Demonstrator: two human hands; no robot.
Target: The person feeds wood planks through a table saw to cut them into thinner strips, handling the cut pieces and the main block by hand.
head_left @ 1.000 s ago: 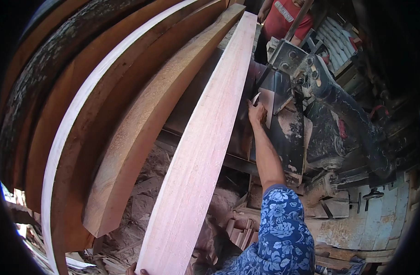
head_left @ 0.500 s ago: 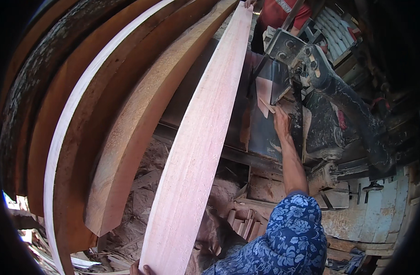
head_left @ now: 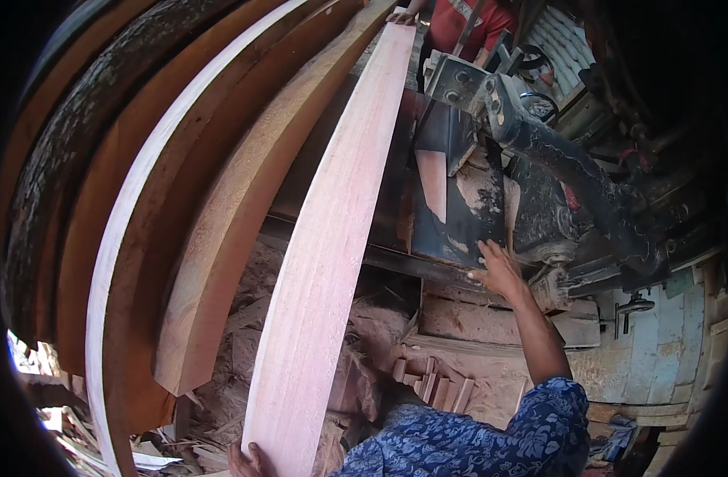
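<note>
A long pale pink plank [head_left: 332, 238] runs from the bottom centre up to the top of the view. My left hand [head_left: 247, 460] grips its near end at the lower edge. My right hand [head_left: 499, 269] is spread, fingers apart, against the edge of the dark metal saw table [head_left: 459, 215], holding nothing. At the far end of the plank another person's hand [head_left: 401, 16] rests on the wood; that person wears a red shirt [head_left: 467, 20].
Several thicker brown planks [head_left: 221, 222] lie stacked to the left of the pale one. A heavy dark machine arm [head_left: 555, 159] stands to the right. Sawdust and small wood offcuts [head_left: 427, 381] lie below the table.
My right hand has come down from the upper part of the saw table to its lower edge. The plank has shifted forward along its length, and the other person's hand now shows at the far end.
</note>
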